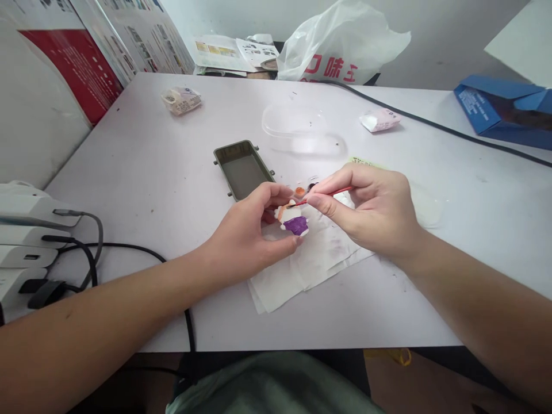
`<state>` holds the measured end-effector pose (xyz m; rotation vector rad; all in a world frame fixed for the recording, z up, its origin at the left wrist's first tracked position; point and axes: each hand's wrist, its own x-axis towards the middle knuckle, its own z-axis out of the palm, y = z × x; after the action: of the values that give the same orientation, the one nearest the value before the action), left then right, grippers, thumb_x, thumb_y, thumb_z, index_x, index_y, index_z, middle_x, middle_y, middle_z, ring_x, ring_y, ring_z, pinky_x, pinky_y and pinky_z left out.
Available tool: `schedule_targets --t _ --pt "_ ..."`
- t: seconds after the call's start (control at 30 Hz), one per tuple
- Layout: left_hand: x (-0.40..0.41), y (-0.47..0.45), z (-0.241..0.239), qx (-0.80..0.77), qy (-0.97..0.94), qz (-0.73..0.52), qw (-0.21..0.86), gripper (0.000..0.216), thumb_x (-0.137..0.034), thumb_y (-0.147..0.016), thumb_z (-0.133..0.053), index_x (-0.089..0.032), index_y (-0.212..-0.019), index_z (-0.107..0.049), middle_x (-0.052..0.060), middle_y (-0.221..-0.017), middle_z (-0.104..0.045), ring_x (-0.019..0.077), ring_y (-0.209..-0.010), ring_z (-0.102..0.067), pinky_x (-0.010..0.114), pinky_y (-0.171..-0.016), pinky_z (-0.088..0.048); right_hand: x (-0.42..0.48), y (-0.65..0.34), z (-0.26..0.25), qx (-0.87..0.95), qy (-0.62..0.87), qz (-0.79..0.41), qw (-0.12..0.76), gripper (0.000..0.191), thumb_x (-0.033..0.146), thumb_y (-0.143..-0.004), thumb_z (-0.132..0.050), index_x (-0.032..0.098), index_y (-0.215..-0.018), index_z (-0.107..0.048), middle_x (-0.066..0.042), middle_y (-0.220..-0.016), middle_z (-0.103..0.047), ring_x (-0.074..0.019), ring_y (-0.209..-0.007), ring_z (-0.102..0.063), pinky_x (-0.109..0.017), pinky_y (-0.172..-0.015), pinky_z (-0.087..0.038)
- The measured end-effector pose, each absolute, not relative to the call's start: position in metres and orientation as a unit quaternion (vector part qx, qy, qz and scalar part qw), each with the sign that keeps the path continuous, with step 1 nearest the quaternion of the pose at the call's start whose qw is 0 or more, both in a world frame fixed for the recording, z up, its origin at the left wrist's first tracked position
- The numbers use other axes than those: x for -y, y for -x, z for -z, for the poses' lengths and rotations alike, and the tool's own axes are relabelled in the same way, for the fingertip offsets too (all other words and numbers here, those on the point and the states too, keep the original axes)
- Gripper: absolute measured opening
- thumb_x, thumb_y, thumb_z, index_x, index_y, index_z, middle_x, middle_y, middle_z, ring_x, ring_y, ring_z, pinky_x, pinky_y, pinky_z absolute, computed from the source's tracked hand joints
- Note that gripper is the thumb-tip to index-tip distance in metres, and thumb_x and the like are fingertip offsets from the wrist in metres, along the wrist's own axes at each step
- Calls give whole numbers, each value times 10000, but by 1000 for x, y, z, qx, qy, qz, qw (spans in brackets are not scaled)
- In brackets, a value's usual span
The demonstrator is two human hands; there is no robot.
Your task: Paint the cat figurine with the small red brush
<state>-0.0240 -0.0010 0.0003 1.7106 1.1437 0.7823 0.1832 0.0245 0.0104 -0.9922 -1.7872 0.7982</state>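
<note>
Between the thumb and fingers of my left hand [245,233] is a small white figurine [294,218], painted purple on its lower part and orange along one upper side. My right hand [371,207] pinches a thin red paintbrush [330,194], whose dark tip touches the figurine's upper part. Just beyond it sit a small pot of orange paint [299,191] and a dark paint pot [312,186], partly hidden by my right hand. White paper tissues [297,276] lie beneath my hands, with faint stains on them.
A dark green tray [244,167] stands behind my left hand. Farther back are a clear plastic lid [297,122] and two small wrapped packets [181,100]. Chargers with cables [26,241] crowd the left; a blue box [500,109] and black cable [431,121] lie right.
</note>
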Motion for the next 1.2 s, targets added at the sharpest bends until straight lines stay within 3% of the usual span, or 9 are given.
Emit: schedule_targets --t 0.43,0.9,1.2 --pt "2 25 0 -462 -684 -315 469 475 -265 -802 -765 -231 -1213 -528 64 -1285 -634 207 -1098 -617 387 -922 -527 -31 -195 -15 755 420 -304 402 88 260 -793 -807 284 -762 -728 5 -816 -773 -211 -777 -726 -373 -686 -595" --pt "2 26 -2 -479 -679 -303 466 471 -294 -813 -755 -243 -1225 -533 63 -1292 -637 211 -1064 -634 400 -925 -537 -36 -196 -13 722 447 -288 443 100 322 -799 -813 283 -754 -733 -10 -779 -765 -224 -748 -721 -403 -683 -592" --pt "6 27 -2 -490 -676 -296 464 476 -335 -814 -753 -248 -1230 -538 68 -1287 -636 201 -1048 -630 397 -951 -536 -48 -195 -5 707 505 -238 433 82 265 -795 -795 264 -740 -733 -4 -744 -759 -182 -679 -707 -342 -626 -597"
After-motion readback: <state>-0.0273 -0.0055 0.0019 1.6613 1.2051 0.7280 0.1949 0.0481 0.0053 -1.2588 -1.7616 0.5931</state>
